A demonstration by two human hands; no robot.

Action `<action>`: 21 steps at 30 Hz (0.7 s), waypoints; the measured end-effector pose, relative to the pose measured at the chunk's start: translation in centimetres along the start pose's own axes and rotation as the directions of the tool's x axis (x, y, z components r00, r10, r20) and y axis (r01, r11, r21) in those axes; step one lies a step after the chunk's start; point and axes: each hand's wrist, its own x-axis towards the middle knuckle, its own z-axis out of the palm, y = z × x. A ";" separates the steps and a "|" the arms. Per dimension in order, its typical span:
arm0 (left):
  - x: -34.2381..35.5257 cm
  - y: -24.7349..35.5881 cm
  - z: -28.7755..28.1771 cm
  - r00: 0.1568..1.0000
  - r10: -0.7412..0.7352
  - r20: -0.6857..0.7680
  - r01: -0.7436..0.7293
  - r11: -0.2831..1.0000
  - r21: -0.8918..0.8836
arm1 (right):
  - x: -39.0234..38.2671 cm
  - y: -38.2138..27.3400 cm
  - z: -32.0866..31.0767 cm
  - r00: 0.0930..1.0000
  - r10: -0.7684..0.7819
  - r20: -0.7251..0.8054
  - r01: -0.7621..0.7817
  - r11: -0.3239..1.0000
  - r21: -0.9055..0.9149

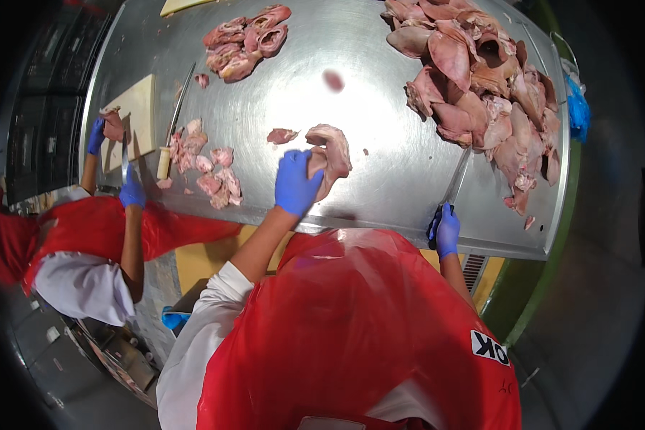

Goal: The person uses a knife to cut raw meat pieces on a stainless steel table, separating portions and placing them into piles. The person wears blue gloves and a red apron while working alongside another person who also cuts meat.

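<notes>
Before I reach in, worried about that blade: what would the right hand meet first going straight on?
Probably the large meat pile: the knife in the right hand points at its near edge, though depth is unclear.

Your table [387, 179] is shiny metal, your apron [351, 322] glossy plastic, your sleeve [208, 315] matt cloth. Your knife [455, 175] at right has a metal blade; the left board [145, 107] looks matt.

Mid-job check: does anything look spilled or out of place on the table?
A reddish spot shows alone amid the glare on the table, too blurred to identify. A small pink scrap lies stray, just off the large meat pile, near the front right corner.
</notes>
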 end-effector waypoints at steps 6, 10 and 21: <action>5.6 1.1 -3.4 0.823 -0.168 0.543 0.271 0.956 -0.116 | -0.7 -0.2 0.2 0.997 -0.067 0.044 0.070 0.995 -0.077; 6.8 -2.4 -0.3 0.816 -0.010 0.577 0.253 0.905 -0.342 | -0.4 0.7 0.2 0.984 -0.155 0.092 0.174 0.947 -0.271; -0.1 0.0 -1.9 0.973 0.188 0.136 -0.196 0.979 0.049 | -8.2 -0.6 4.3 0.841 -0.309 0.444 0.536 0.371 -0.758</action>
